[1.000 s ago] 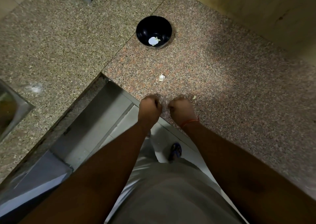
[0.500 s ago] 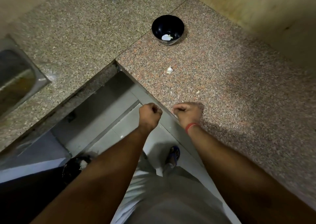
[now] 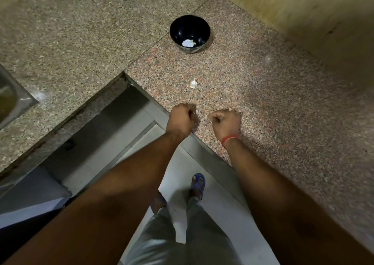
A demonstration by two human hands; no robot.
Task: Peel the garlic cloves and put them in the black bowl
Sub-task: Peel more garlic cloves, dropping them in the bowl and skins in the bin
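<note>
Granite counter (image 3: 263,106) carries the black bowl (image 3: 176,29) at twelve o'clock, a peeled clove (image 3: 188,43) inside. An unpeeled clove (image 3: 193,83) lies between bowl and hands. Left hand (image 3: 180,119) and right hand (image 3: 225,122) curl their fingers; whether they pinch anything I cannot tell.

Black bowl (image 3: 189,28), speckled pink-brown granite counter (image 3: 263,102), red wristband (image 3: 230,139)

Head-worn camera looks steeply down, close above the granite counter (image 3: 263,106) corner and floor (image 3: 218,208).

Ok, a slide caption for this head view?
Both hands curled at counter edge; garlic clove waits before black bowl.
</note>
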